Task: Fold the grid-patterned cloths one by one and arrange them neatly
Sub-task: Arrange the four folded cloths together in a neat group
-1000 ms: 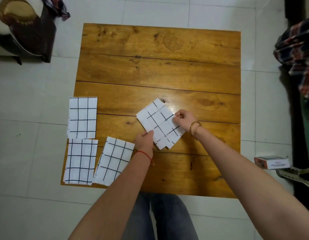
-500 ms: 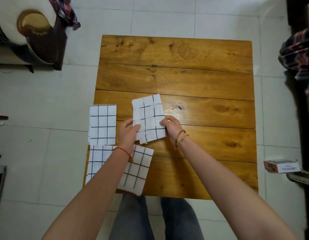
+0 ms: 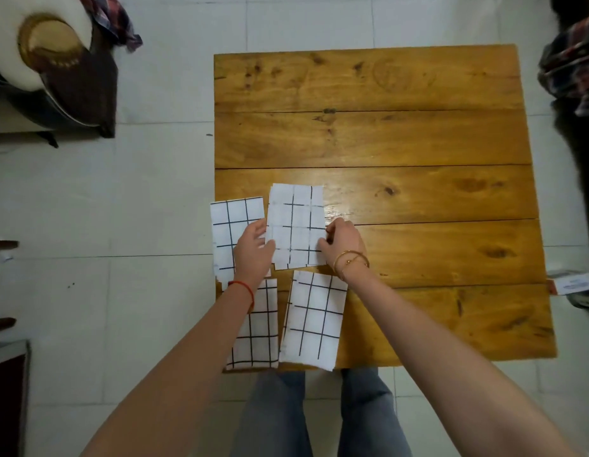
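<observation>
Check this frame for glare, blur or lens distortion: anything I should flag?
Head view: glare on the wooden table just beyond the held cloth; motion smear on the dark right edge; wide-angle bowing of the table edges; both hands reasonably sharp.

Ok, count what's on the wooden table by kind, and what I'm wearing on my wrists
Folded grid cloths on the table: 4, at
Red string bracelet: 1
Gold bangles: 2
Total: 7

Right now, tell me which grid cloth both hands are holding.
The far-right cloth of the four, gripped by left hand and right hand; its grid lines look fainter than the others'.
</observation>
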